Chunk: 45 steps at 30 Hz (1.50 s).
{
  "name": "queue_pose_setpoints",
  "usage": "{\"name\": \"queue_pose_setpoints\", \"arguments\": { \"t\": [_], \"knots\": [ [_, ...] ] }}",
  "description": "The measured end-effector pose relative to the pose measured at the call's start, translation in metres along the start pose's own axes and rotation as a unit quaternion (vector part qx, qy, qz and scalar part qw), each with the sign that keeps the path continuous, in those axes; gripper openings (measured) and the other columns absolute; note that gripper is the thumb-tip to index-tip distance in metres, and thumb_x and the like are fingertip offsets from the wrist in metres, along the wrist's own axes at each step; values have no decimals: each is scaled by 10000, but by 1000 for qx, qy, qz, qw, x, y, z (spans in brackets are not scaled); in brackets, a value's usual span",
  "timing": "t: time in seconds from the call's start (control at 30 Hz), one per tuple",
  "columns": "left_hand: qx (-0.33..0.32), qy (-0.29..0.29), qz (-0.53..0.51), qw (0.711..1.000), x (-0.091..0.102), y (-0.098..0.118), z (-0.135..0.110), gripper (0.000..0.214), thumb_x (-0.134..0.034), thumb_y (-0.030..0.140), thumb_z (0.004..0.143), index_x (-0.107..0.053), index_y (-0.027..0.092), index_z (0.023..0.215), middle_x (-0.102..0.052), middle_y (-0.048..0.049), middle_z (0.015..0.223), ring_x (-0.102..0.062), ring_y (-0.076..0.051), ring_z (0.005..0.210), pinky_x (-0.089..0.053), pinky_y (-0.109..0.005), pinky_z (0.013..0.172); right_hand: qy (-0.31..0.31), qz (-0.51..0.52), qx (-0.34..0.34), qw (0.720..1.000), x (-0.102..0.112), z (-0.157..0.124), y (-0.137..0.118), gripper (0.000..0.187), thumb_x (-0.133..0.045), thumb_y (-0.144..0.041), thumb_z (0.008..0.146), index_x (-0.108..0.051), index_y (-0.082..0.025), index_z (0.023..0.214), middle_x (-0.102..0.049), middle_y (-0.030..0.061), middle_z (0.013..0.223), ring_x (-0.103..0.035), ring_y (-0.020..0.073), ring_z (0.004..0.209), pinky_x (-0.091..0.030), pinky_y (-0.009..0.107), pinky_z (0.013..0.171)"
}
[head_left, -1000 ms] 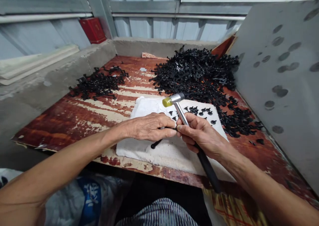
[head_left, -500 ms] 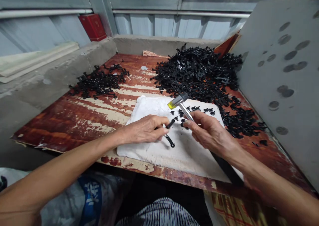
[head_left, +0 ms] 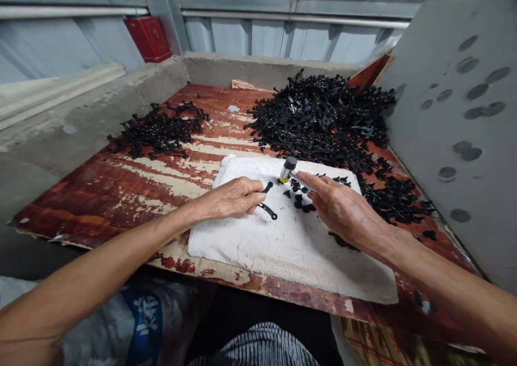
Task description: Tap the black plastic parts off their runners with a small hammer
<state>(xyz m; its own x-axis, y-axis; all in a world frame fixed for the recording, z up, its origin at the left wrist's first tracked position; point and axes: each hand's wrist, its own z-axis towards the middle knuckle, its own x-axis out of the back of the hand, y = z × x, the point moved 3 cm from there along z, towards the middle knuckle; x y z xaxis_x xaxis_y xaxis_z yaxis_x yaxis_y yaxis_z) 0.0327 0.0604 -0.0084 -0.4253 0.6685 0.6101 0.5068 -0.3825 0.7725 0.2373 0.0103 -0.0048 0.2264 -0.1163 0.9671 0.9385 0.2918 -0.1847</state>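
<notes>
My left hand [head_left: 244,196] is closed around a black part with long arms [head_left: 267,211]; its rounded, holed ends stick out past my fingers, and the rest is hidden in my grip. In my right hand [head_left: 337,202] is a small mallet [head_left: 289,170] with a metal head, one black face and one yellow face. The yellow face points down, close to the white cloth [head_left: 242,242]. Several small black pieces [head_left: 299,200] lie on the cloth between my hands.
A large heap of black parts [head_left: 319,113] covers the back right of the worn red-brown board [head_left: 100,194]. A smaller pile [head_left: 157,132] lies at the left. A grey panel [head_left: 440,118] stands along the right side, and a red tin [head_left: 148,39] sits in the back corner.
My right hand has turned the mallet so that its yellow face points down. My left hand, with the black part, has moved slightly up and left.
</notes>
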Motion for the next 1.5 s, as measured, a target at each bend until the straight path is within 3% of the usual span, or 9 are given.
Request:
{"name": "queue_pose_setpoints", "arguments": {
  "t": [0.23,0.3,0.33,0.4,0.47,0.57,0.7,0.9,1.5],
  "knots": [
    [-57,1,50,997,12,-1,19,301,-395,317,906,-420,184,636,-425,51,546,-352,-58,471,-264,-205,462,10,84,-22,996,4,15,4,487,-400,-141,839,-546,-155,1303,-583,49,747,-513,157,582,-426,288,572],
    [-69,2,71,995,15,-1,27,291,-395,299,899,-389,189,629,-406,51,560,-346,-62,490,-259,-209,475,17,182,-68,981,10,7,4,460,-418,-201,866,-523,-160,1312,-490,-11,638,-446,128,495,-402,257,482],
    [-69,0,82,994,16,-1,30,291,-393,293,897,-377,190,626,-394,52,562,-342,-64,496,-257,-212,481,18,256,-107,961,13,0,4,458,-436,-247,874,-506,-171,1321,-423,-40,596,-387,114,447,-367,240,420],
    [-62,-8,100,993,17,0,36,291,-389,287,895,-374,191,621,-377,51,562,-339,-70,504,-253,-219,490,11,437,-202,876,17,-18,2,500,-506,-343,856,-467,-216,1338,-362,-68,590,-320,96,402,-313,213,327],
    [-51,-11,116,992,17,2,41,289,-383,274,890,-384,189,614,-367,49,556,-338,-76,506,-247,-227,496,9,519,-263,813,19,-39,-5,574,-592,-415,816,-443,-253,1347,-365,-77,581,-342,96,407,-318,196,304],
    [-43,-12,128,991,17,6,46,286,-379,265,883,-381,192,606,-353,50,544,-327,-81,501,-236,-233,497,-16,559,-308,770,13,-70,-16,665,-610,-535,804,-396,-272,1376,-417,-81,525,-336,86,376,-298,176,303],
    [-42,-14,129,991,17,7,50,289,-379,276,885,-372,194,607,-349,51,541,-311,-79,494,-228,-233,493,-76,600,-323,728,-5,-100,-28,690,-558,-586,835,-343,-291,1421,-373,-97,484,-305,85,368,-317,183,321],
    [-45,-14,118,992,16,1,53,292,-384,306,894,-385,190,626,-348,52,557,-310,-75,500,-225,-224,491,-107,589,-315,737,-19,-115,-28,633,-515,-601,865,-380,-308,1409,-371,-83,530,-320,77,408,-297,168,359],
    [-63,-13,112,992,15,-1,55,320,-390,344,901,-352,195,620,-315,52,576,-287,-76,511,-221,-230,495,-113,591,-316,734,-23,-114,-24,731,-481,-645,858,-308,-273,1463,-341,-88,509,-302,99,416,-328,188,361]
  ]
}}
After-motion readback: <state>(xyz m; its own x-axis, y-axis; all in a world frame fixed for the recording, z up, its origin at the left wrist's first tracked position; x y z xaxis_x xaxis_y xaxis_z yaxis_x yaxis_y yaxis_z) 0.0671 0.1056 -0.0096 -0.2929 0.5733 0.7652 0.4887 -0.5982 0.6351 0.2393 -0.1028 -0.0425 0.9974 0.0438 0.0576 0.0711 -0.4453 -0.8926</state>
